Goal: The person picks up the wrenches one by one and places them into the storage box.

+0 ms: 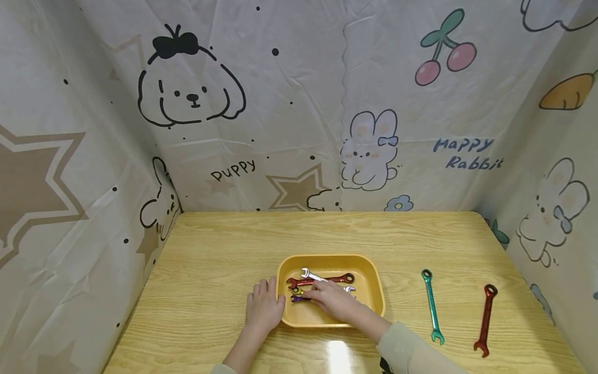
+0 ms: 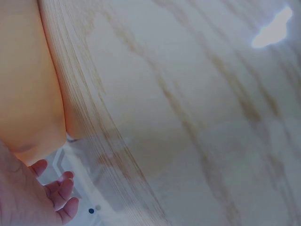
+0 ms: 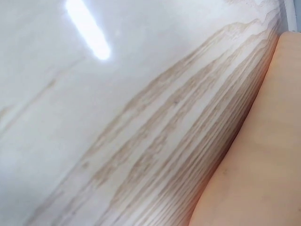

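A yellow-orange tray [image 1: 334, 326] stands on the table, holding several combination wrenches. My left hand [image 1: 265, 307] rests beside its left side, thumb against the wall. In the left wrist view the left hand [image 2: 28, 197] shows loose fingers with nothing in them, next to the tray wall [image 2: 28, 70]. Inside the tray my right hand [image 1: 338, 300] reaches in from the right, fingertips at a purple wrench [image 1: 296, 298] and a yellowish wrench end [image 1: 296, 290]. Its grip is hidden. Behind it lie a red wrench [image 1: 303, 282] and a silver wrench [image 1: 306, 272].
Right of the tray, a green wrench [image 1: 432, 306] and a dark red wrench [image 1: 486, 319] lie apart on the wood-grain table [image 1: 224, 239]. Printed cloth [image 1: 289, 130] hangs behind and at both sides. The right wrist view shows mostly tabletop and the tray wall [image 3: 254, 150].
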A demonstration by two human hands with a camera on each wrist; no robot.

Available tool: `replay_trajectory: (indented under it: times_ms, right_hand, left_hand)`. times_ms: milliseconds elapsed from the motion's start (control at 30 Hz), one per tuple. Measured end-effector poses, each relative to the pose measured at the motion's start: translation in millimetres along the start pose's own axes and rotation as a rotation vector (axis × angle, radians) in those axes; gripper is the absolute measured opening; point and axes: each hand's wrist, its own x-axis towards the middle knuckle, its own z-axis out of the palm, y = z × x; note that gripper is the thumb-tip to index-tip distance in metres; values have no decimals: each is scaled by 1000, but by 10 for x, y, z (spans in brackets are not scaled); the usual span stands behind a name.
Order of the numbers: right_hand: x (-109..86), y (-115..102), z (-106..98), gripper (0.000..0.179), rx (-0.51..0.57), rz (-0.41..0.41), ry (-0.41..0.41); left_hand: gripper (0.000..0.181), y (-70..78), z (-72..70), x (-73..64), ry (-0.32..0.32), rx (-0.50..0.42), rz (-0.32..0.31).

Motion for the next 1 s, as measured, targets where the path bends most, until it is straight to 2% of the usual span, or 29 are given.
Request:
replay_trajectory:
  times_ms: [200,467,800,1000]
  right_hand:
    - [10,16,20,24,-14,-30,5]
    - [28,16,29,25,-15,-26,-26]
    - [48,10,62,20,-105,-101,13]
    - [45,5,83,23,-139,-138,-5]
  left_hand:
    - [49,2,-2,2,-11,4,-7]
    - [48,1,-3,2,-13,8,-6]
    - [48,13,-18,-1,-6,-3,-8]
    - [47,18,-16,-3,-2,-4,-7]
